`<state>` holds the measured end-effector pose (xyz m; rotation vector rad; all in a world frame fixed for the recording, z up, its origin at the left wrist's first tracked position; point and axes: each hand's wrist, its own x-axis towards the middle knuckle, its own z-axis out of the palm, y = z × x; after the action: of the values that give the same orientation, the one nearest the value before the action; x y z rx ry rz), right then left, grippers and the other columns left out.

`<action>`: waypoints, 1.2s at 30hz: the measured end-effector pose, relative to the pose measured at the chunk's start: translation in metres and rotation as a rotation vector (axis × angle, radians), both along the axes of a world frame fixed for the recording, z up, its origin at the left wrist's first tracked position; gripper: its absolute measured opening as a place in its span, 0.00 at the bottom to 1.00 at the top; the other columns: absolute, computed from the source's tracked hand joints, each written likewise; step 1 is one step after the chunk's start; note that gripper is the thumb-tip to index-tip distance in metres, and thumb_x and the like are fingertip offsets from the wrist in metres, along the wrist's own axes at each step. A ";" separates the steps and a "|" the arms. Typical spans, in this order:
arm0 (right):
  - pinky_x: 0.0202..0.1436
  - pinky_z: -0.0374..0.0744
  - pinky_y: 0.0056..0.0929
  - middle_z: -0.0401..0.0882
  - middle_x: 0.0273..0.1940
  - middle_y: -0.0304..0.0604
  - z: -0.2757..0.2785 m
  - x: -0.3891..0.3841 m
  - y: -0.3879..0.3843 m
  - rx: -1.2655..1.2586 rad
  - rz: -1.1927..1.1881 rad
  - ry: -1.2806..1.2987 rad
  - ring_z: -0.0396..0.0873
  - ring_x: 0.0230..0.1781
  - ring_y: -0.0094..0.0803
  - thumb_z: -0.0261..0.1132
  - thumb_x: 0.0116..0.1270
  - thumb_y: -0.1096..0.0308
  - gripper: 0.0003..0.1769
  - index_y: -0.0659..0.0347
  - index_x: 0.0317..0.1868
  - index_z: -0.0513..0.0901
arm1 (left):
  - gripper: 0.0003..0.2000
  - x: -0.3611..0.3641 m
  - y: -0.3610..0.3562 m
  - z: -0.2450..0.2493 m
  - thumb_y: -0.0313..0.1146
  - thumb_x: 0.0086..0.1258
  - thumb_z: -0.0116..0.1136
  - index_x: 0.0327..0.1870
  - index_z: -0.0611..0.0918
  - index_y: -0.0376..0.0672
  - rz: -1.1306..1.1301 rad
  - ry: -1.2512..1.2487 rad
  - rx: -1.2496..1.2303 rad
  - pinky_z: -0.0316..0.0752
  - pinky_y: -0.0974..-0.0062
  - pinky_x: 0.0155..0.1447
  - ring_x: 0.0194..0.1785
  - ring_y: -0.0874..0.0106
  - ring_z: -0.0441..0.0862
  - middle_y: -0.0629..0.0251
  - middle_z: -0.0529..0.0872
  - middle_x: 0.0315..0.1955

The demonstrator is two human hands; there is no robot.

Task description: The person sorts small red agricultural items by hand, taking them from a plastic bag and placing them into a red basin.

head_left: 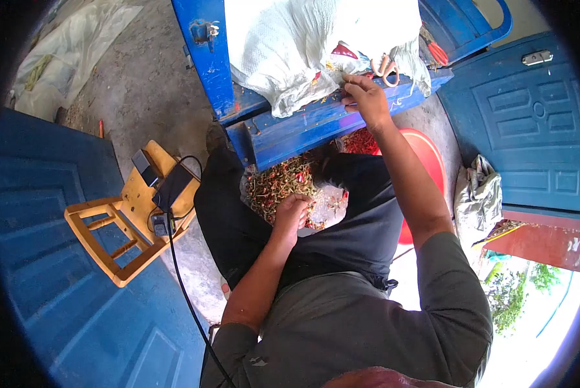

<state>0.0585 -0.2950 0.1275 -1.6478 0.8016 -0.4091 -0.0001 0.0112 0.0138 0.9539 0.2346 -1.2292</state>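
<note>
Ahead, blue bench (322, 132): bears a white sack (283, 52).
Green-and-red heap (270, 187): between the person's legs (228, 207).
Right hand (367, 100): fingers half-bent at the sack's edge; cannot tell if anything is held.
Left hand (292, 212): loosely curled over the heap; contents hidden.
Scissors (383, 66): near right hand.

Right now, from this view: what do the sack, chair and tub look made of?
Sack: probably woven plastic, white and low-sheen; fine weave texture and crisp creases.
Chair: wood, likely varnished; warm yellow-brown slats and seat.
Tub: likely plastic, smooth; even red colour and rounded rim. Painted metal can't be ruled out.
</note>
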 end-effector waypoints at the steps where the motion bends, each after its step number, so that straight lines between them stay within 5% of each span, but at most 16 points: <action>1: 0.31 0.83 0.25 0.84 0.40 0.43 -0.001 0.000 0.000 -0.044 0.002 -0.003 0.84 0.30 0.27 0.64 0.72 0.64 0.19 0.67 0.57 0.81 | 0.04 0.001 0.000 -0.001 0.26 0.70 0.52 0.40 0.80 0.42 -0.010 -0.007 -0.009 0.53 0.84 0.20 0.18 0.88 0.59 0.81 0.66 0.18; 12: 0.26 0.79 0.23 0.82 0.36 0.39 -0.010 0.000 0.020 -0.145 -0.020 -0.065 0.84 0.27 0.25 0.62 0.76 0.62 0.15 0.66 0.51 0.82 | 0.05 0.001 -0.001 -0.001 0.26 0.70 0.52 0.42 0.80 0.41 -0.020 -0.019 0.017 0.53 0.84 0.20 0.18 0.87 0.58 0.81 0.65 0.19; 24: 0.23 0.69 0.21 0.75 0.26 0.33 -0.006 -0.016 0.014 0.167 -0.063 -0.222 0.70 0.20 0.20 0.63 0.75 0.62 0.12 0.62 0.47 0.84 | 0.05 0.002 -0.003 -0.005 0.26 0.70 0.53 0.40 0.81 0.41 0.002 0.022 0.010 0.52 0.85 0.19 0.17 0.89 0.58 0.82 0.66 0.18; 33: 0.25 0.71 0.22 0.69 0.23 0.31 0.008 -0.050 0.024 0.466 -0.113 -0.262 0.65 0.20 0.20 0.61 0.76 0.61 0.15 0.64 0.52 0.82 | 0.05 0.006 0.000 -0.006 0.27 0.69 0.52 0.41 0.79 0.40 -0.075 0.042 -0.033 0.52 0.82 0.19 0.17 0.86 0.57 0.80 0.64 0.17; 36: 0.31 0.77 0.24 0.75 0.28 0.34 0.010 -0.061 0.031 0.507 -0.043 -0.293 0.71 0.23 0.22 0.59 0.78 0.60 0.18 0.66 0.58 0.79 | 0.05 0.006 -0.002 -0.006 0.27 0.68 0.51 0.40 0.79 0.40 -0.044 0.032 0.015 0.52 0.81 0.19 0.16 0.85 0.57 0.80 0.64 0.17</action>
<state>-0.0024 -0.2639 0.1376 -1.0716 0.6529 -0.4243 0.0057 0.0090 0.0077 0.9571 0.2489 -1.2851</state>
